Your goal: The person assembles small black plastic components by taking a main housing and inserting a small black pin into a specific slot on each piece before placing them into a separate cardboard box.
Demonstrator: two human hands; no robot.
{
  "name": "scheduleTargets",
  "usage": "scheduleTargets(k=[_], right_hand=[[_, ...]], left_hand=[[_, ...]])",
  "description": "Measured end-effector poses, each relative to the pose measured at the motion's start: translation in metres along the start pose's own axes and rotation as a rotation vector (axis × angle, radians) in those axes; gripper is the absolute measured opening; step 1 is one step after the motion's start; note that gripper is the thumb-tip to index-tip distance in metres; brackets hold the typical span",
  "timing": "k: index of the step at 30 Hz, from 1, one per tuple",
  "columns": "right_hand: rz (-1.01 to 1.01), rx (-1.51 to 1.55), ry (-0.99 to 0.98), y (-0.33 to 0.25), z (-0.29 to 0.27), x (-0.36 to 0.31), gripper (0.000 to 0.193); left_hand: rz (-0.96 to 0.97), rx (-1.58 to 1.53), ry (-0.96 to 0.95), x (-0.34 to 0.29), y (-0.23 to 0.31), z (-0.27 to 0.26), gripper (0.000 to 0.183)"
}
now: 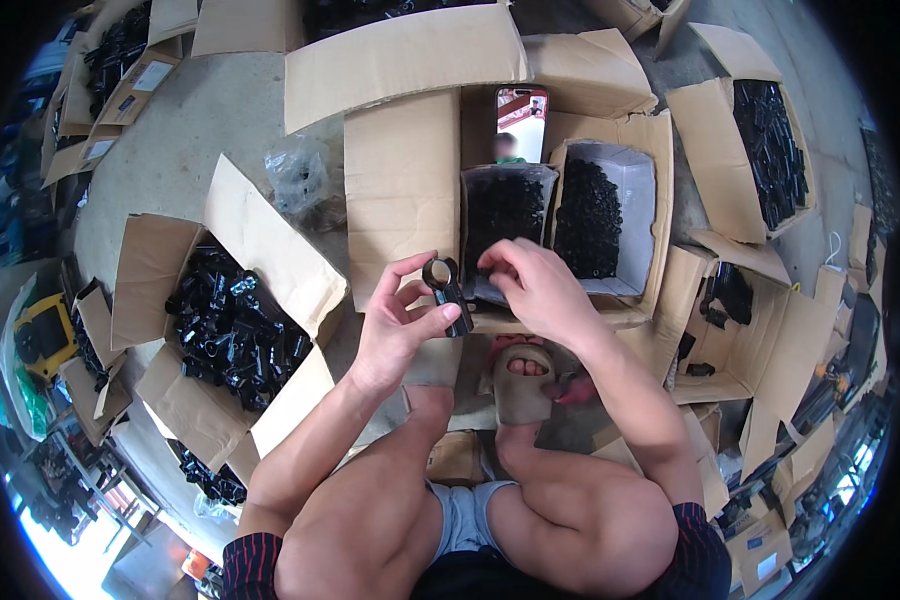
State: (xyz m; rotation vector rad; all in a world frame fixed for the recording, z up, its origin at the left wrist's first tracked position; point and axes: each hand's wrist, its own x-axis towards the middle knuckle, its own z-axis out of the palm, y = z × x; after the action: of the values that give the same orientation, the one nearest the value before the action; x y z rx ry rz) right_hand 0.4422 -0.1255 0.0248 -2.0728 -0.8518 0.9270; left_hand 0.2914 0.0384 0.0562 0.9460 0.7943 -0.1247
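Head view: seated person, cartons all round.
Left hand (pixel 402 318): fingers clamped on a black plastic clamp (pixel 448 292), held above the knees.
Right hand (pixel 535 290): fingertips pinching the clamp's upper edge.
Behind: clear tub (pixel 505 215) of black parts.

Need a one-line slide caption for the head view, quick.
Left hand holds a black plastic ring clamp while right hand touches it above open cardboard boxes of black parts.
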Motion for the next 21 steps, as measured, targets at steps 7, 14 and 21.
scheduleTargets(k=[7, 14, 21], right_hand=[[0.090, 0.544, 0.067, -0.018, 0.003, -0.037, 0.019], [-0.124, 0.535, 0.433, -0.034, 0.019, -0.048, 0.017], [-0.371, 0.328, 0.628, -0.028, 0.021, -0.047, 0.017]], left_hand=[[-0.015, -0.022, -0.097, 0.002, -0.012, 0.007, 0.070], [-0.141, -0.370, -0.327, -0.001, -0.014, 0.011, 0.072], [-0.118, -0.388, -0.331, 0.000, -0.016, 0.012, 0.074]])
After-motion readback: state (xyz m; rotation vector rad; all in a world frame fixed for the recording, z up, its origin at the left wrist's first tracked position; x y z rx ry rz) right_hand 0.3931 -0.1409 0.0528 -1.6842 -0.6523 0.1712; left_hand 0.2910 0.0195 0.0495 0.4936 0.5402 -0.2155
